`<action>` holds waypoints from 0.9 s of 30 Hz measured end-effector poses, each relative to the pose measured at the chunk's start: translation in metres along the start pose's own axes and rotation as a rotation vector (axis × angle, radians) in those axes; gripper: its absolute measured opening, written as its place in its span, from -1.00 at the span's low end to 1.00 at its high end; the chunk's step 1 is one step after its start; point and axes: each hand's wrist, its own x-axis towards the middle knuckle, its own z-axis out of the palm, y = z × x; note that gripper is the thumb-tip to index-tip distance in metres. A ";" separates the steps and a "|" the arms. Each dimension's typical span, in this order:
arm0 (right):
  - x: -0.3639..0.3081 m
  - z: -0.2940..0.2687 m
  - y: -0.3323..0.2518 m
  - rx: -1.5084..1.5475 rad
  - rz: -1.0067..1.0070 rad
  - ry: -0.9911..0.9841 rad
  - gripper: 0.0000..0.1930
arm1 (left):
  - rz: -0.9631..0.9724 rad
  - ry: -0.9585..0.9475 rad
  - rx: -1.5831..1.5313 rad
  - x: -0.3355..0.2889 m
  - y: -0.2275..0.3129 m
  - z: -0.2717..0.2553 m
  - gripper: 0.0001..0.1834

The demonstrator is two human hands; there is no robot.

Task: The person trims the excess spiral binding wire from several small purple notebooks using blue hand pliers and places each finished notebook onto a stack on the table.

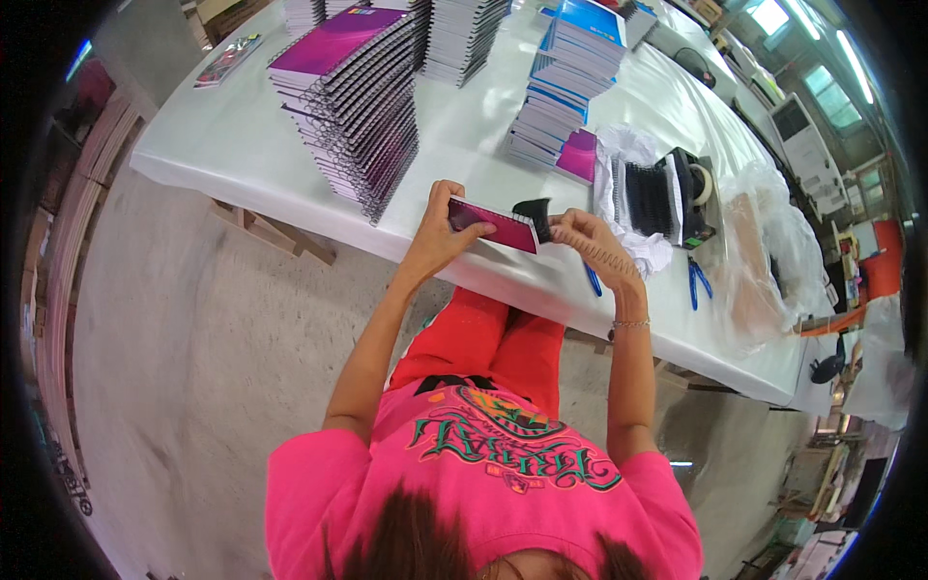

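Observation:
Over the table's near edge my left hand (440, 230) grips a small purple notebook (503, 228), thumb on its cover and fingers beneath. A row of holes runs along the notebook's upper edge. My right hand (586, 234), closed in a pinch, holds a thin spiral binding coil (607, 258) at the notebook's right end; the coil trails back toward my wrist. Whether its tip sits in the holes is too small to tell. A black curved piece (533, 210) stands up at that same corner, partly behind the notebook; its kind is unclear.
Spiral-bound purple notebooks (338, 43) form a tall stack at left, with more behind. Blue-topped notebooks (570, 82) are piled ahead. To the right lie black coils (648, 198) on white wrapping, a tape roll (702, 184), blue-handled pliers (699, 282) and clear plastic (768, 242).

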 end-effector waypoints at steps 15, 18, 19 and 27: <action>0.043 0.014 0.033 -0.700 -0.554 0.617 -0.55 | 0.188 -0.276 0.274 0.026 0.008 -0.022 -0.35; 0.049 0.006 0.029 -0.745 -0.544 0.578 -0.42 | 0.180 -0.259 0.229 0.023 0.007 -0.019 -0.34; 0.048 0.003 0.026 -0.727 -0.492 0.548 -0.37 | 0.185 -0.252 0.215 0.022 0.006 -0.017 -0.33; 0.036 -0.009 0.025 -0.573 -0.321 0.441 -0.63 | 0.241 -0.158 0.116 0.022 -0.007 0.000 -0.12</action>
